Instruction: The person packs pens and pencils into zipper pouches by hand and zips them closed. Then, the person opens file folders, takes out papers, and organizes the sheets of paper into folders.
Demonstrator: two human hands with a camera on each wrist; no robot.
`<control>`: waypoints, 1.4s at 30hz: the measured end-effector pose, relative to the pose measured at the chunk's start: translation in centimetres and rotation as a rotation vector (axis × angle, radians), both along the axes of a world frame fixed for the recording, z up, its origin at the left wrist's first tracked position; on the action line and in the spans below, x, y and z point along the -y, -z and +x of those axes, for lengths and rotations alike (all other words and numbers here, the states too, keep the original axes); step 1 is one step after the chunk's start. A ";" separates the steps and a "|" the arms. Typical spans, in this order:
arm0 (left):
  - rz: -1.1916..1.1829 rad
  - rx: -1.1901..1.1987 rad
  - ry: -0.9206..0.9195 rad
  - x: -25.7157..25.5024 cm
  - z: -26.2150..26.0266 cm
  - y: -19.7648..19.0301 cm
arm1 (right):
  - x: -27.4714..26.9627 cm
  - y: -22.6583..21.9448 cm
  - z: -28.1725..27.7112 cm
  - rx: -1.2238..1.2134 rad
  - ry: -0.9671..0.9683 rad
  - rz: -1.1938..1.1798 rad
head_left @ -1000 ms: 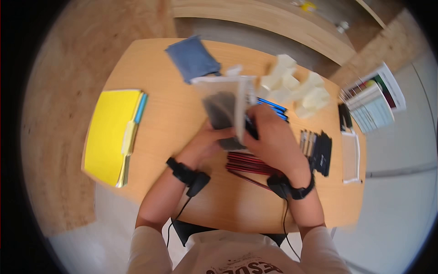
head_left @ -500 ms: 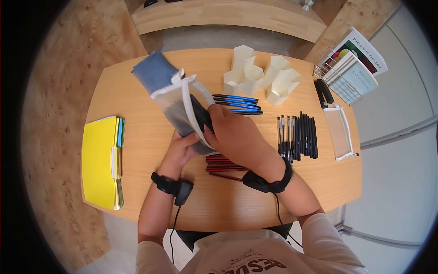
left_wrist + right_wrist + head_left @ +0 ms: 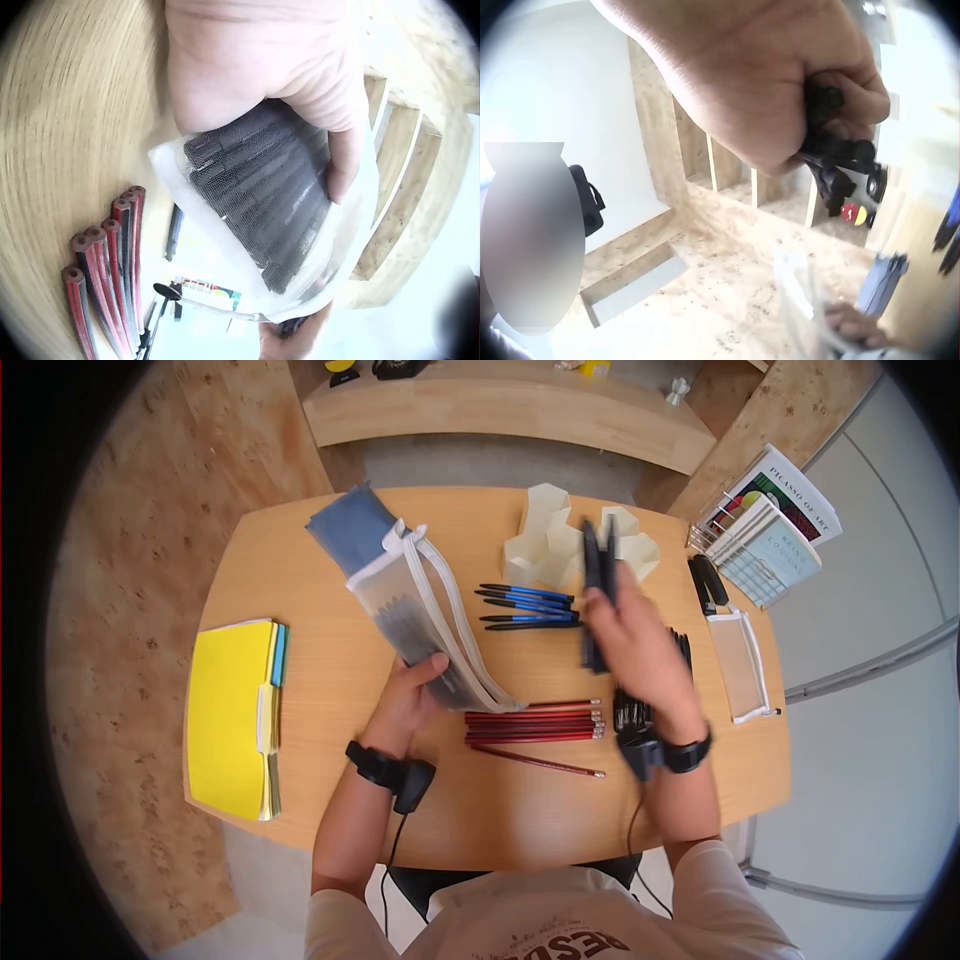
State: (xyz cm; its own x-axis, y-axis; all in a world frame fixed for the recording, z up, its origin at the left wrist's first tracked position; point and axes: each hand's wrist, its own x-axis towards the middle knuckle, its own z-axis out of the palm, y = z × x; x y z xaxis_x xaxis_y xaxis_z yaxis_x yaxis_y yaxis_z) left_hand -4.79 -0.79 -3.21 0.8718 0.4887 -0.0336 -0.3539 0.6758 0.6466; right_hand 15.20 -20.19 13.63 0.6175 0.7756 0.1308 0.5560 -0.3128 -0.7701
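Observation:
My left hand (image 3: 412, 695) holds a white-edged mesh zip pouch (image 3: 385, 592) tilted over the table, thumb across its lower part. Long dark pens (image 3: 255, 195) show through the mesh in the left wrist view. Blurred in the head view, my right hand (image 3: 645, 655) grips a bundle of black pens (image 3: 600, 560) to the right of the pouch; their dark ends stick out of the fist in the right wrist view. More black pens (image 3: 632, 710) lie on the table, partly hidden beneath that hand. Red pencils (image 3: 530, 725) and blue pens (image 3: 528, 600) lie between the hands.
Cream hexagonal holders (image 3: 545, 540) stand at the back, beside a folded blue cloth-like pouch (image 3: 350, 525). Yellow folders (image 3: 230, 710) lie at the left. To the right are a stapler (image 3: 708, 582), a flat mesh pouch (image 3: 738, 660) and a wire rack of books (image 3: 770, 550).
My right hand has drawn away from the pouch opening and swung right, carrying the black pens. The left hand keeps the pouch at about the same spot.

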 end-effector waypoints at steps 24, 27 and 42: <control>-0.021 -0.085 0.031 0.6 0.8 -2.2 | 13.0 8.2 7.6 0.423 0.322 -0.205; -0.001 -0.080 0.092 0.6 0.7 -1.8 | 8.3 3.6 3.3 -0.177 0.160 0.080; -0.007 0.014 0.203 0.9 1.1 -3.0 | -5.9 1.4 -4.6 -0.347 -0.146 0.102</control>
State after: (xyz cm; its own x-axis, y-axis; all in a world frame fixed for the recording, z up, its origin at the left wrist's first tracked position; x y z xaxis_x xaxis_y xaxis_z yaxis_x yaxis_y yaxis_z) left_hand -3.69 -1.66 -0.18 0.9529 0.3025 -0.0234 -0.2188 0.7385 0.6378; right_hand 10.62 -14.28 12.20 0.5225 0.8525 0.0143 0.2899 -0.1618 -0.9433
